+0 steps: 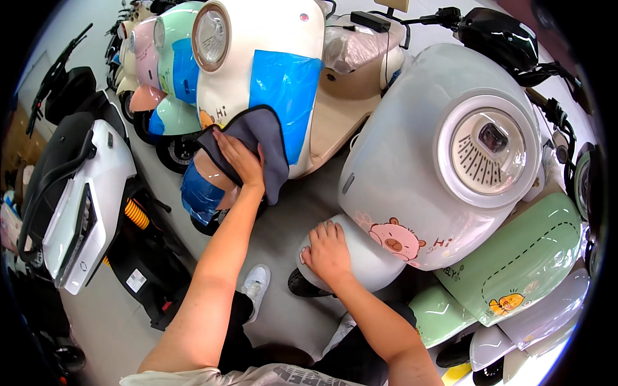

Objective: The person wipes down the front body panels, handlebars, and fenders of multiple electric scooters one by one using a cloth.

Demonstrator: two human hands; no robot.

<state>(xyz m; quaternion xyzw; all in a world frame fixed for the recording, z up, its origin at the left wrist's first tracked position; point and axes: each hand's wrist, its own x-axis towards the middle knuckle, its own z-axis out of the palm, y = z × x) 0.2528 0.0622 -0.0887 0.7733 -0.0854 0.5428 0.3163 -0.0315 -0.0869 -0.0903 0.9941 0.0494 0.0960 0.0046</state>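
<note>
Black-white scooter [84, 193] left; green panel [521, 257] right.

Both forearms are bare from the wrist up; no sleeve, glove, watch or ring is visible on the left hand [239, 156] or the right hand [327, 252]. Below the elbows, the front of a light grey shirt [257, 376] with dark printed lettering shows at the lower edge. Dark trousers or shorts [239, 334] cover the legs beneath the arms. A white shoe [255, 284] with laces sits below the left forearm.
</note>
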